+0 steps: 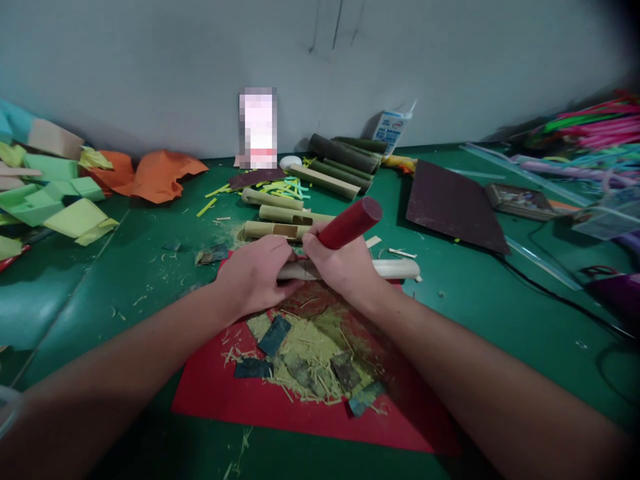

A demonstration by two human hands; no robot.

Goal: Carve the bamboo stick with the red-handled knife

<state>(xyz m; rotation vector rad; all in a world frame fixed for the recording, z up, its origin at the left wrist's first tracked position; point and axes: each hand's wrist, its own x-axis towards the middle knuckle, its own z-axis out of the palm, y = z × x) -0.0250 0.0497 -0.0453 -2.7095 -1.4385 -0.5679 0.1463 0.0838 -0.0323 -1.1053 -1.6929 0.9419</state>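
Pale tube (397, 269) pinned, red handle (351, 223) gripped

From my feed: right hand (343, 261) wrapped round the red handle; its working end is hidden, can't tell what it is. Left hand (257, 272) clamped on the pale tube, covering its left end. Tube lies across the red sheet's (210, 395) far edge, right end jutting past the far right corner. I'd judge it light, stiff, likely bamboo; round and smooth, so apt to roll, maybe split lengthwise. I'd pin it from above near the left end, handle full-fist. Shavings (320, 357) mid-sheet, probably slippery.
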